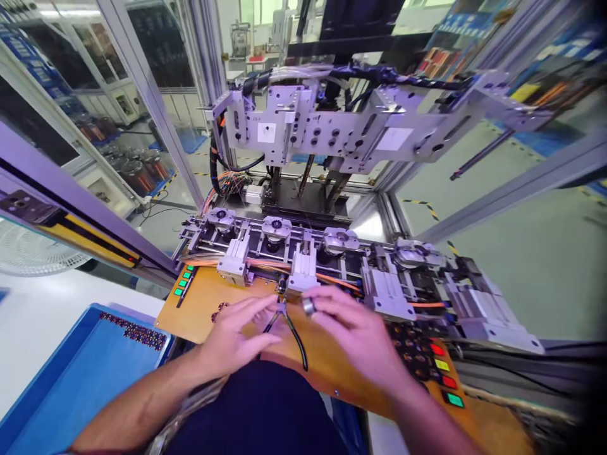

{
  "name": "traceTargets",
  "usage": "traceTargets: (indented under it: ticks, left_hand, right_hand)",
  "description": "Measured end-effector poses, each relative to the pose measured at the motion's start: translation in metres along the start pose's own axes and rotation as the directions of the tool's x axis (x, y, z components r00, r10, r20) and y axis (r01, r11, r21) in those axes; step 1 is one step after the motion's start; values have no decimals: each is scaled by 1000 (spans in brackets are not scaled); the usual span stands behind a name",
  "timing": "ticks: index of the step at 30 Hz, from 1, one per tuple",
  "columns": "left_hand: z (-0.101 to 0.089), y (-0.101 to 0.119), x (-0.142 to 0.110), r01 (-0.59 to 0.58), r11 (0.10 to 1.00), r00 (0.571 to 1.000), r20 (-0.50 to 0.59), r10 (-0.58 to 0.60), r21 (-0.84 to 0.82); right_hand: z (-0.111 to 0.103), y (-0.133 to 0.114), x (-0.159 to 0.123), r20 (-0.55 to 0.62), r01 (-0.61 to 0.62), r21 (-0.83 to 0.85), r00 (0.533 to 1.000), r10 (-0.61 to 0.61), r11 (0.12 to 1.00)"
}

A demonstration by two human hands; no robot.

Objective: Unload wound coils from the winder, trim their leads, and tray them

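My left hand (pixel 237 335) rests on the orange work board (pixel 203 303), fingers closed round the black handles of small pliers or cutters (pixel 289 328). The tool's tip points up toward the front of the winding machine (pixel 332 253). My right hand (pixel 355 328) is beside it, pinching a small silver metal ring-shaped part (pixel 308 306) between thumb and fingers. Both hands sit just in front of the second clamp block (pixel 303 268) on the machine's row of round fixtures.
A blue tray (pixel 71 385) with a strip of small dark parts (pixel 137 330) lies at the lower left. Green buttons (pixel 184 283) sit left on the board, coloured buttons (pixel 446 373) at right. Aluminium frame posts (pixel 142 95) and a white fan (pixel 33 253) stand left.
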State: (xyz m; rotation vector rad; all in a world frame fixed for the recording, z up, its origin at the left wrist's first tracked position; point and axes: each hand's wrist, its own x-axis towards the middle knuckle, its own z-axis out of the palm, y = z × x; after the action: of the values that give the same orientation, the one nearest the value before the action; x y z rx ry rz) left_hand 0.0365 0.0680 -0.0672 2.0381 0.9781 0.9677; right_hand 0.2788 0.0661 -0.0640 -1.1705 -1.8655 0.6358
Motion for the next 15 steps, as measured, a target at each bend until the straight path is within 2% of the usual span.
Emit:
traceTargets:
  ticks: [1, 4, 6, 10, 15]
  left_hand:
    - [-5, -6, -5, 51, 998, 998, -33, -50, 25]
    - [-20, -26, -22, 208, 976, 971, -137, -197, 68]
    - [-27, -39, -32, 297, 952, 941, -193, -278, 78]
    - [-33, -49, -42, 402, 910, 901, -225, -372, 105]
    - [-35, -47, -39, 416, 898, 898, -222, -380, 144]
  right_hand:
    - [-16, 13, 15, 4, 17, -99, 1000, -17, 995]
    - [-63, 56, 60, -69, 0, -255, 997, -18, 967]
    - [-84, 80, 82, -44, 20, -317, 998, -35, 948]
    - [-95, 106, 101, 90, 107, -384, 993, -78, 917]
    - [-96, 111, 99, 196, 178, -465, 976, -96, 867]
